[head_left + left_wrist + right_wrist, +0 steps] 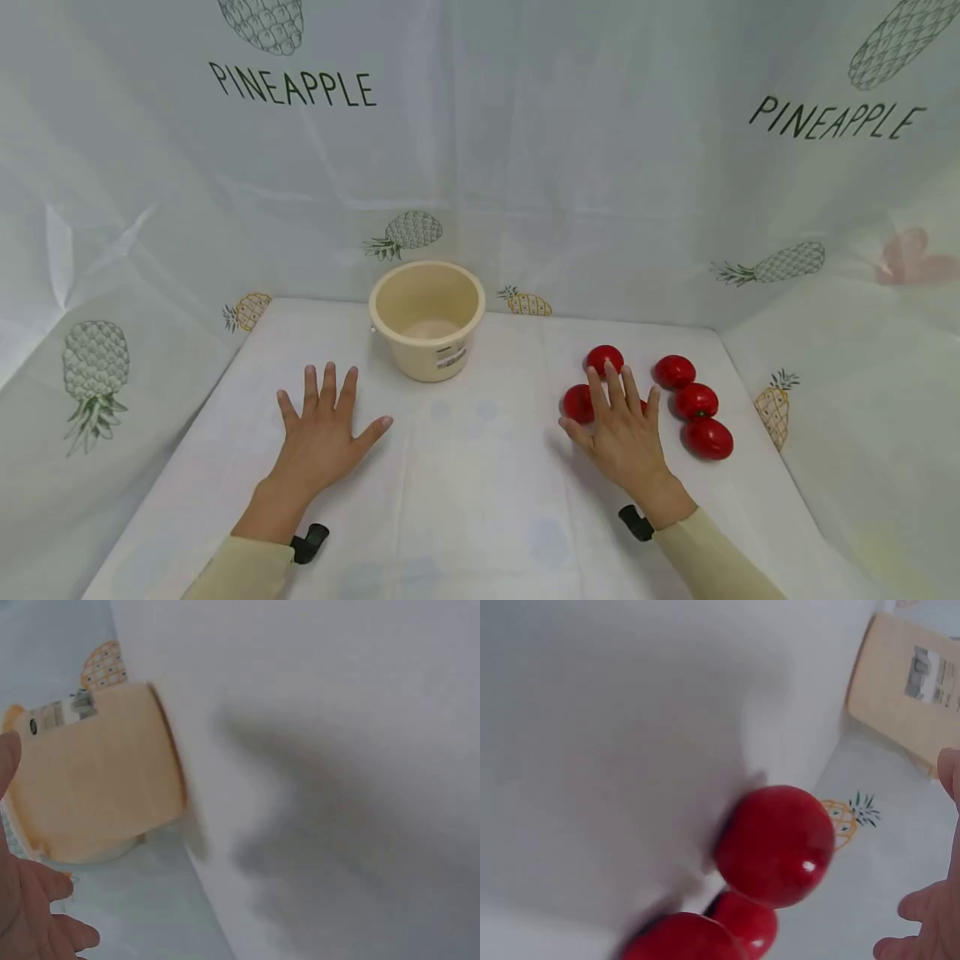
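Observation:
My left hand (321,440) is over the left part of the table, palm down with fingers spread, holding nothing. Just beyond its fingers stands a cream plastic bucket (420,358), upright, with a label on its side; the left wrist view shows this bucket (97,765) from the side. On the right, my right hand (626,437) hovers, fingers straight and apart, over a group of glossy red tomatoes. One tomato (577,404) shows left of its fingers, another (602,358) at its fingertips, and one is mostly hidden beneath. The right wrist view shows a tomato (776,846) below the palm.
Three more tomatoes (696,402) lie in a row right of my right hand, near the table's right edge. A white cloth (480,500) covers the table. Behind and at the sides hangs a pineapple-print curtain (585,167), close behind the bucket.

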Demonstrator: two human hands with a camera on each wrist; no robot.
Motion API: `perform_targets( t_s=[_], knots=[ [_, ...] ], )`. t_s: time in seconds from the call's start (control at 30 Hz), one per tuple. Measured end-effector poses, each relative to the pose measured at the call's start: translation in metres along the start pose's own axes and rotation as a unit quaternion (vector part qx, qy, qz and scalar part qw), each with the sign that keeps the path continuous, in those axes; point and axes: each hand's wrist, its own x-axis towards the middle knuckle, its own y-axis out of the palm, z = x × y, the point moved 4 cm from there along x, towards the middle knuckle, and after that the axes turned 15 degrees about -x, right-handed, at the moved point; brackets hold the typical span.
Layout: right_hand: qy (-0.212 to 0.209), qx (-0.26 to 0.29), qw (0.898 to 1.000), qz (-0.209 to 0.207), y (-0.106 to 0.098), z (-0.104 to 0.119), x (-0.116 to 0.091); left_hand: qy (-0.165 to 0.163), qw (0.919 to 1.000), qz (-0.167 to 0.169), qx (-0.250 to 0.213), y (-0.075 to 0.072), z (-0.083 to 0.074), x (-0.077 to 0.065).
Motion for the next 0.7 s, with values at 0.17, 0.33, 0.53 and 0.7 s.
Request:
perform_targets(
  t_s=[0.17,0.33,0.53,0.7],
  knots=[
    [-0.018,0.006,1.0,-0.015,-0.012,0.007,0.023,0.009,0.9996,-0.027,-0.008,-0.02,-0.008,0.023],
    [-0.047,-0.023,0.999,0.004,-0.027,0.03,0.057,0.008,0.9992,-0.035,-0.014,-0.04,-0.019,0.063],
    [-0.092,-0.045,0.995,-0.004,-0.038,0.061,0.088,-0.002,0.9998,0.003,-0.022,-0.04,-0.03,0.111],
    [-0.1,-0.045,0.994,-0.006,-0.045,0.072,0.103,-0.006,0.9974,0.054,-0.047,-0.034,-0.035,0.133]
  ],
)
